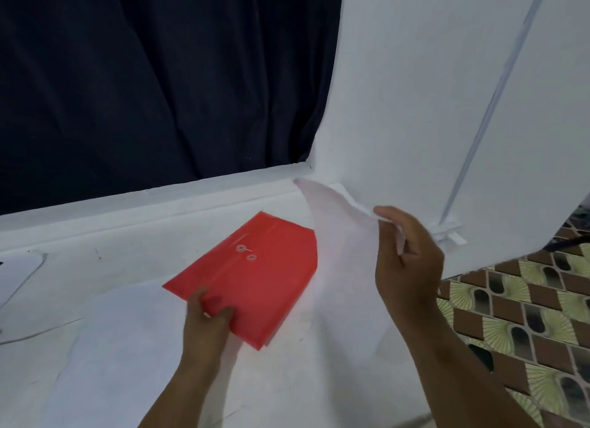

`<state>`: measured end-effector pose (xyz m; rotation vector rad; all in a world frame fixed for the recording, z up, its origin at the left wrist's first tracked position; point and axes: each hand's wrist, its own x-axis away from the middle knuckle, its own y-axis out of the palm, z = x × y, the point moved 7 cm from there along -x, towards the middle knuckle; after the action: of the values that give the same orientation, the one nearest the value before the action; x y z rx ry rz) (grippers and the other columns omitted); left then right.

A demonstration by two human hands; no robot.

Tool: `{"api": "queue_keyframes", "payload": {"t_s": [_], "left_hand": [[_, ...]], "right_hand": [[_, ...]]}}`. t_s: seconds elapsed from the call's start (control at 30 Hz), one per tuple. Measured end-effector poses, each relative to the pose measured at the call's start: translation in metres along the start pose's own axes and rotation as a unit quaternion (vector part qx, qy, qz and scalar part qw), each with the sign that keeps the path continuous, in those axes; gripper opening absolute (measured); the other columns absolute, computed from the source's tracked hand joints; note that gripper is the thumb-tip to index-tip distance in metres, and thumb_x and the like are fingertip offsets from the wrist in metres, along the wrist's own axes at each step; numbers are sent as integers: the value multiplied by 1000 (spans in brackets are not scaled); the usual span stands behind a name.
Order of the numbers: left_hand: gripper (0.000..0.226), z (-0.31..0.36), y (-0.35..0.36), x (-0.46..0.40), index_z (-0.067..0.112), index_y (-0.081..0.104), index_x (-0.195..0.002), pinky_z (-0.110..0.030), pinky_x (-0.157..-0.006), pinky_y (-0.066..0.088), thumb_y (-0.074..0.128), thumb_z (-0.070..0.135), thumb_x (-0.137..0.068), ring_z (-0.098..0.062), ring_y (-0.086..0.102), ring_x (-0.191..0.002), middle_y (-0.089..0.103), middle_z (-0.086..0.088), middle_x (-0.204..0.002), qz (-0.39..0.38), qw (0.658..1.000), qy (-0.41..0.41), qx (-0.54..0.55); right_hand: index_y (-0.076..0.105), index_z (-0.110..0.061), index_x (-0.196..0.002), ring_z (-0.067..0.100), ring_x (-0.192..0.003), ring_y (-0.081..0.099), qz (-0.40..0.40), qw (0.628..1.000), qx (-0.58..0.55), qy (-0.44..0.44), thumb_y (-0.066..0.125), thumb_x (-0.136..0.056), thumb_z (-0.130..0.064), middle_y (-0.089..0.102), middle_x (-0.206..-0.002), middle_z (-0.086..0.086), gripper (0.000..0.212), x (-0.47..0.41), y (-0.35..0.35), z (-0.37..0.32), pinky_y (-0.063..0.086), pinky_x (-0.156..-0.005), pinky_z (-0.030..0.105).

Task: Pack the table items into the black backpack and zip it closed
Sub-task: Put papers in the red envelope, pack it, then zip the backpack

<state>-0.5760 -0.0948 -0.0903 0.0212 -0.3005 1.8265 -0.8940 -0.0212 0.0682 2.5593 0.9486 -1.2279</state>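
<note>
No legible text, label, brand, number or sign appears on any surface; the red envelope and the white sheet both show no readable markings.

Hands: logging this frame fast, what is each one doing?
Left hand: grips the near corner of the red folder.
Right hand: pinches the white paper, lifted off the table.
</note>
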Motion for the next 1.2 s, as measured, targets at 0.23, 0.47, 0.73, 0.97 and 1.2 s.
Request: {"api": "queue_keyframes", "payload": {"t_s": [0.23, 0.47, 0.73, 0.97, 1.2], "left_hand": [[59, -19, 30, 17, 32, 49, -137, -31, -64, 55, 63, 40, -81, -17, 68, -69, 73, -1, -88, -163, 971, -42, -169], [19, 9, -45, -8, 33, 69, -112, -31, -63, 53, 53, 33, -101, -12, 65, -63, 74, 0, -76, -69, 992, 39, -95], [45, 42, -165, -34, 29, 64, -126, -31, -91, 51, 68, 52, -88, -12, 67, -104, 70, 9, -114, -93, 989, 87, 68], [44, -3, -232, -50, 12, 32, -65, -30, -58, 21, 65, 11, -92, -20, 22, -64, 24, -6, -67, 49, 998, 17, 35], [36, -54, -264, -59, 26, 44, -63, -28, -67, 41, 72, 23, -85, -17, 53, -66, 45, 10, -60, 51, 950, 79, -297]], "right_hand": [[63, -16, -114, 4, -103, 66, 57, 989, -37, -132, 57, -96, 5, 65, -109, -10, 28, -36, -6, -83, 55, -85, 26], [66, -15, -111, -12, -95, 60, 15, 996, -90, 18, 57, -99, -11, 61, -102, -25, 15, -17, 54, -93, 49, -77, 5], [63, -34, -118, 29, -67, 52, -162, 951, -142, 222, 61, -97, -28, 54, -78, 21, 22, 35, 161, -115, 53, -63, 24], [53, -30, -127, 0, -71, 68, -321, 864, -177, 344, 73, -89, -21, 71, -91, -9, 44, 126, 247, -94, 49, -57, 12], [52, -27, -132, 8, -75, 68, -436, 844, 17, 312, 71, -83, -9, 69, -93, -6, 56, 229, 269, -52, 53, -59, 19]]}}
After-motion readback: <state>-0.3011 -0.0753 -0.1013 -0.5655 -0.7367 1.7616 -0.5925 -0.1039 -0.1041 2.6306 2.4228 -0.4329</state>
